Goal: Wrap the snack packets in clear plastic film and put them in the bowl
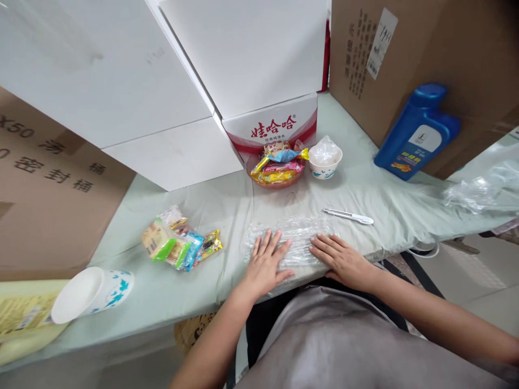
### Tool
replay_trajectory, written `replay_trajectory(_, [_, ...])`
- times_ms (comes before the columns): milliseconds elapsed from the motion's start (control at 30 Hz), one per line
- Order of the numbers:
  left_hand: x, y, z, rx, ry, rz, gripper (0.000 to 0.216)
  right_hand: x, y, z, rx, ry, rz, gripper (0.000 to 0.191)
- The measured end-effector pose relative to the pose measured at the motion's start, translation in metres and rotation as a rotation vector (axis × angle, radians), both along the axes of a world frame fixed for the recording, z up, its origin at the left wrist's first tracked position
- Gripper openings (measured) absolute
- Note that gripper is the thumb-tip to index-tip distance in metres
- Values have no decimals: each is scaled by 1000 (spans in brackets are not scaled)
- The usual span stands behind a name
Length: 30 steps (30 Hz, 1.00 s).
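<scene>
A sheet of clear crinkled plastic, perhaps a bag, (pixel 298 240) lies flattened near the front edge of the cloth-covered table (pixel 235 216). My left hand (pixel 265 265) rests palm down on its left part, fingers spread. On its right part lies my right hand (pixel 340 259), also flat with the fingers stretched out. Just beyond the right hand is a white utility knife (pixel 347 216). Behind the plastic stands a reddish bowl (pixel 279 183) filled with wrapped snacks (pixel 279 165). Beside it a patterned paper cup (pixel 324 170) holds crumpled clear plastic (pixel 325 151).
Several packaged snacks (pixel 180 243) lie to the left. A large paper cup (pixel 95 294) sits at the front left. White boxes (pixel 170 81) and cardboard cartons (pixel 52 189) line the back. A blue bottle (pixel 417 132) leans at the right, near loose clear plastic (pixel 482 186).
</scene>
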<state>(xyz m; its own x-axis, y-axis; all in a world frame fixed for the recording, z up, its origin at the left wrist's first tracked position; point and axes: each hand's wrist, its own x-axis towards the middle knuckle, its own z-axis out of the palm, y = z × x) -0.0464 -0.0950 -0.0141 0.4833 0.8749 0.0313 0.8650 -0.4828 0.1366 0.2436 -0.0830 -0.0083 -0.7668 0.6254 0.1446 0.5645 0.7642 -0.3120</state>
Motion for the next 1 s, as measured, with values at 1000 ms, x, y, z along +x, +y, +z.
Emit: replay_trajectory(1000, [-19,47,2,193,-265,582,30,20,31,6,-92,-130,-772,39])
